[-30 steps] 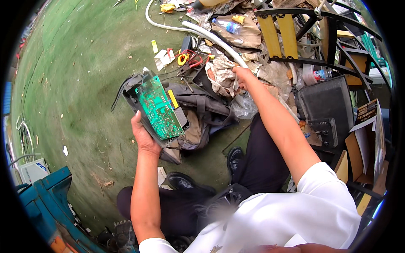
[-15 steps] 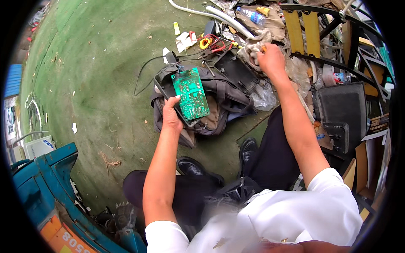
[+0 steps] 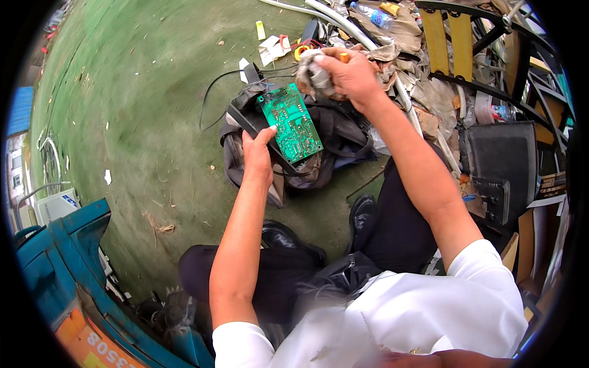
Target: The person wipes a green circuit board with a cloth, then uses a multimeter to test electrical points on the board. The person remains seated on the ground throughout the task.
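My left hand (image 3: 258, 153) grips a green circuit board (image 3: 293, 122) by its left edge, thumb on top, together with a dark casing part under it. The board is tilted above a dark grey bag (image 3: 337, 147) on the ground. In my right hand (image 3: 356, 76) is a crumpled grey-white rag (image 3: 314, 75), bunched by the board's upper right corner. A small orange-yellow bit (image 3: 343, 57) shows at the fingers; its kind cannot be told. A thin black cable (image 3: 204, 101) loops out left of the bag.
Scraps of paper (image 3: 270, 50), a yellow tape roll (image 3: 302, 51) and a plastic bottle (image 3: 372, 15) lie beyond the bag. White tubing (image 3: 350, 27) crosses the litter. A metal frame with yellow slats (image 3: 460, 46) stands right, a teal machine part (image 3: 64, 251) left.
My right hand has brought the rag left from the litter pile toward the board. My left hand has shifted slightly right and up, and the board is tilted a little more.
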`<state>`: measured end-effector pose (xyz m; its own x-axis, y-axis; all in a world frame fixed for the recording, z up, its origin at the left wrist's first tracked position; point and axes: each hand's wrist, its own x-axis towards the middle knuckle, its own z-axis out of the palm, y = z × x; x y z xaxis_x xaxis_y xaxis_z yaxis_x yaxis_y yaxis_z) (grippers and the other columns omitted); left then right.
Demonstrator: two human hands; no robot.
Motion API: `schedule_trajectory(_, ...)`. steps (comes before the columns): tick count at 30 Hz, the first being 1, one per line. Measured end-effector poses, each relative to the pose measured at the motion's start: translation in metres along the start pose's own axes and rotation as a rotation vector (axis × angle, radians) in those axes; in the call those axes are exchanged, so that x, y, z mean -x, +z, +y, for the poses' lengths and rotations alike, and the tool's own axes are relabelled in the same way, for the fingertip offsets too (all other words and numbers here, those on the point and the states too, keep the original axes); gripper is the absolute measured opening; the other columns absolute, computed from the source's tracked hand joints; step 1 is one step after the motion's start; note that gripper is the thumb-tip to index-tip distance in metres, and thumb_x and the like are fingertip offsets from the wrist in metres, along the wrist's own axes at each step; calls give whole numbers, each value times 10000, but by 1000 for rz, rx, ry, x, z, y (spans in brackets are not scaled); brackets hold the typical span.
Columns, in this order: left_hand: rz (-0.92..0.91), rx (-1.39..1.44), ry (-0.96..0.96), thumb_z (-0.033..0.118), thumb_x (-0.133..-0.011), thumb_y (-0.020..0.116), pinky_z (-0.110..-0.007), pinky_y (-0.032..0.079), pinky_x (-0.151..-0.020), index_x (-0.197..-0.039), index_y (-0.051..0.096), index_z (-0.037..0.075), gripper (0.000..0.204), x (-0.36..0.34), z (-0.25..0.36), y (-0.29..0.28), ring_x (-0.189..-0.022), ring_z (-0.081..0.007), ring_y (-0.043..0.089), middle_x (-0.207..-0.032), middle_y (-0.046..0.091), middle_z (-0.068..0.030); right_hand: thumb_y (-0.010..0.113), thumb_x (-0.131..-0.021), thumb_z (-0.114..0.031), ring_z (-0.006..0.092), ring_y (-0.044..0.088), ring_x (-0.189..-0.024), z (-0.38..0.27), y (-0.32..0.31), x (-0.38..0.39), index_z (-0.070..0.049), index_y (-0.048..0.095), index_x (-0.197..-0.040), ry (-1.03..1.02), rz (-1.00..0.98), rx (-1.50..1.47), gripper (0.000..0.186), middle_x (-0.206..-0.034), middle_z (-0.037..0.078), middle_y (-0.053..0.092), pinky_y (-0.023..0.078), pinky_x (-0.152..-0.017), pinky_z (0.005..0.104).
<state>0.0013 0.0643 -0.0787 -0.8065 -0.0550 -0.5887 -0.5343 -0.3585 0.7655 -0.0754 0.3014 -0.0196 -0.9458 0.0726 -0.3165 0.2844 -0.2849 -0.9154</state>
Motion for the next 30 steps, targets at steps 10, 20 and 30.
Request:
schedule_trajectory(10, -18, -86, 39, 115, -824, 728, -374, 416, -1058, -1377, 440, 15, 632, 0, 1, 4, -1163, -217, 577, -1267, 613, -101, 746, -837, -155, 272, 688, -993, 47, 29, -7, -66, 738, -1084, -449, -328, 909, 263, -1068, 111, 718, 537, -860, 375)
schedule_trajectory(20, -84, -57, 31, 107, -819, 719, -356, 421, -1046, -1359, 452, 33, 606, -1, 1, -3, -1146, -203, 576, -1262, 601, -81, 849, -791, -232, 184, 705, -946, 61, 25, -30, -9, 703, -1116, -46, -385, 757, 420, -984, 114, 748, 540, -879, 330)
schedule_trajectory(30, -93, -92, 40, 120, -855, 705, -385, 508, -984, -1387, 455, 56, 591, -9, 1, -8, -1111, -218, 627, -1245, 624, -80, 760, -865, -183, 132, 658, -805, 80, 37, -24, 3, 747, -1015, -188, -53, 770, 239, -879, 88, 742, 526, -750, 321)
